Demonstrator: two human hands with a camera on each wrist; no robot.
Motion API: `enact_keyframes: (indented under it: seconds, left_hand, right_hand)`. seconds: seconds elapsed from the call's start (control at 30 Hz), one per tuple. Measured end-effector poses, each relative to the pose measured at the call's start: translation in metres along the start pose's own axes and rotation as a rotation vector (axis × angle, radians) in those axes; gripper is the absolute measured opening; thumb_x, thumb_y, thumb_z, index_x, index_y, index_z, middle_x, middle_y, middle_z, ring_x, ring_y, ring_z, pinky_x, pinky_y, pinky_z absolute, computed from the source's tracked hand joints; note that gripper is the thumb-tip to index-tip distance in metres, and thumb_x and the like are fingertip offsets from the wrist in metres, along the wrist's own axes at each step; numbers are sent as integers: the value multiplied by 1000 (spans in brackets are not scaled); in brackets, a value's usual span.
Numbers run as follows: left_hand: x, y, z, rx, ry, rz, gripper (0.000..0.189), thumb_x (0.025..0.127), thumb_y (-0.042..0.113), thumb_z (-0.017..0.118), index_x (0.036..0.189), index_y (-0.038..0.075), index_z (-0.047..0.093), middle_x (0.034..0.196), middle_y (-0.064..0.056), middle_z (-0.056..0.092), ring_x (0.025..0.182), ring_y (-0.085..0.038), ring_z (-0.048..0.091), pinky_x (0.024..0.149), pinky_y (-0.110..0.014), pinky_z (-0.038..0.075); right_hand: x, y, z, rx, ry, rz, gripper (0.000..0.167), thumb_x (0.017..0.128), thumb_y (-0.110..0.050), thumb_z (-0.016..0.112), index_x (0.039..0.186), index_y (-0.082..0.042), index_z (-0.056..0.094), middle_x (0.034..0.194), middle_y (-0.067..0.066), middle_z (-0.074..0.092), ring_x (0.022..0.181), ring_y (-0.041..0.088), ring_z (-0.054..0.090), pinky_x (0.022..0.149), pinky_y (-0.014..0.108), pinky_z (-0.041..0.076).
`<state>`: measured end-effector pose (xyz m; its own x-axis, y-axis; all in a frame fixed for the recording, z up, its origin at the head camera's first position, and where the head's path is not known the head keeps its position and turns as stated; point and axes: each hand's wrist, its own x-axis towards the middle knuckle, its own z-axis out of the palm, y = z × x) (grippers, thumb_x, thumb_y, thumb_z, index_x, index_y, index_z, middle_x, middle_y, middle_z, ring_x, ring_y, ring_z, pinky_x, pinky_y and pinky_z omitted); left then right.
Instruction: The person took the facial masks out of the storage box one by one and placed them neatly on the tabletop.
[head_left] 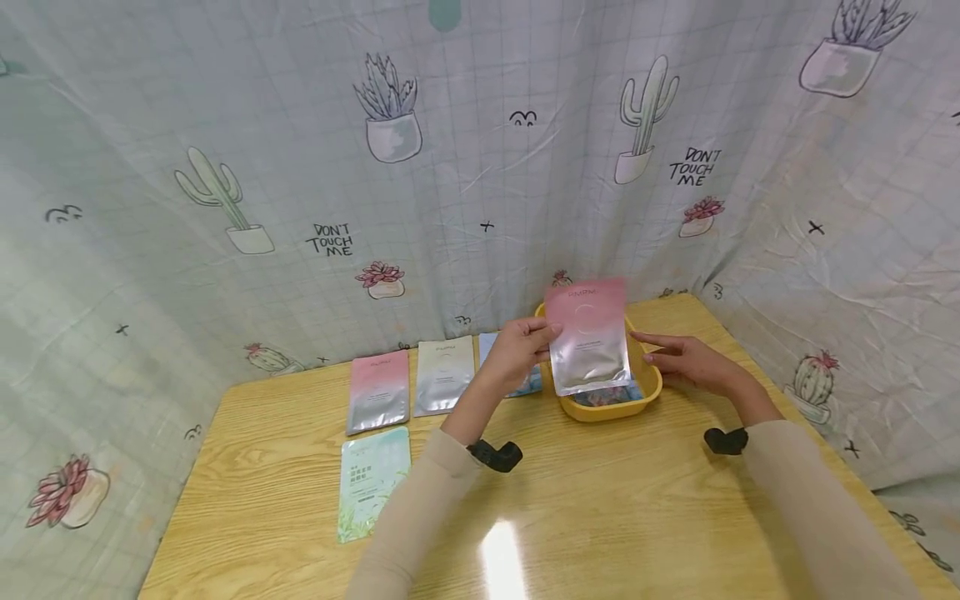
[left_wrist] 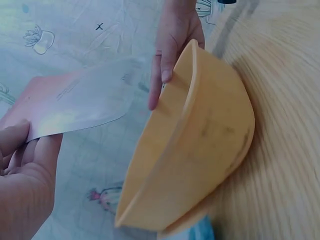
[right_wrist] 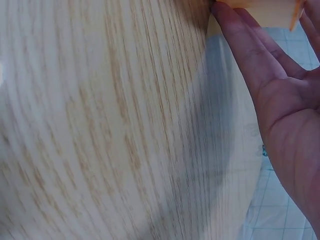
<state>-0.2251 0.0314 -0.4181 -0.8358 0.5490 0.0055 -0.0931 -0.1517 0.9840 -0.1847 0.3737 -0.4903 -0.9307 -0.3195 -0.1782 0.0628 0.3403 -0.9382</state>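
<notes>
My left hand [head_left: 517,354] pinches a pink-and-silver sheet mask packet [head_left: 588,333] by its left edge, thumb on the front. The packet is held upright above a yellow plastic basket [head_left: 611,412]. In the left wrist view, the packet [left_wrist: 85,100] tilts beside the basket [left_wrist: 210,135], apart from its rim. My right hand [head_left: 693,367] holds the basket's right rim; in the right wrist view, fingers of this hand [right_wrist: 295,115] lie along the outside wall, with another digit across the rim. Inside the basket lie blue and dark packets [head_left: 611,395], partly hidden.
Left of the basket, a pink packet [head_left: 378,392], a cream-silver packet [head_left: 444,375] and a blue packet [head_left: 532,383] lie in a row at the back of the wooden table [head_left: 600,508]. Nearer lies a green packet [head_left: 371,483]. A cactus-print curtain [head_left: 480,167] hangs behind.
</notes>
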Motion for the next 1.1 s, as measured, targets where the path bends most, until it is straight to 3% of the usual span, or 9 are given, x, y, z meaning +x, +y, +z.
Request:
enact_keyframes:
  seconds: [0.1, 0.23, 0.37, 0.5, 0.83, 1.1]
  left_hand:
    - [-9, 6, -11, 11, 39, -5, 16, 103, 10, 61, 89, 5, 66, 67, 4, 38, 59, -10, 30, 57, -22, 37]
    - [-20, 12, -27, 53, 94, 0, 13, 103, 10, 62, 94, 4, 70, 70, 4, 50, 62, -9, 38, 60, -22, 45]
    - [-30, 13, -43, 115, 106, 9, 31, 103, 13, 63, 73, 8, 55, 64, 5, 36, 59, -11, 29, 56, -23, 37]
    - [-42, 11, -60, 129, 110, 17, 46, 103, 12, 63, 66, 10, 36, 62, 3, 23, 58, -13, 21, 54, -24, 29]
    - [-76, 2, -100, 157, 164, -61, 32, 103, 12, 62, 74, 5, 52, 63, 3, 32, 57, -10, 26, 52, -22, 32]
    - [-107, 1, -130, 176, 201, -95, 41, 104, 15, 61, 69, 8, 40, 62, 2, 30, 56, -10, 25, 52, -24, 29]
  right_hand:
    - [1, -2, 0, -17, 6, 12, 66, 103, -32, 62, 160, -15, 33, 160, 27, 30, 119, 4, 59, 95, 35, 57]
    - [1, -5, 1, -33, 12, 29, 67, 102, -33, 63, 160, -16, 34, 159, 27, 32, 130, 24, 56, 96, 38, 56]
    - [0, -7, 2, -54, 10, 40, 67, 102, -35, 62, 160, -16, 33, 158, 29, 34, 134, 38, 51, 96, 40, 56]
    - [1, -9, 3, -65, 10, 47, 67, 102, -36, 62, 160, -16, 33, 156, 29, 37, 135, 40, 50, 96, 40, 56]
    - [-2, -14, 2, -89, 32, 53, 67, 102, -35, 63, 160, -15, 34, 155, 31, 38, 132, 40, 53, 94, 40, 57]
    - [0, -13, 4, -70, 12, 57, 67, 103, -33, 62, 160, -13, 32, 155, 31, 38, 129, 34, 56, 95, 39, 57]
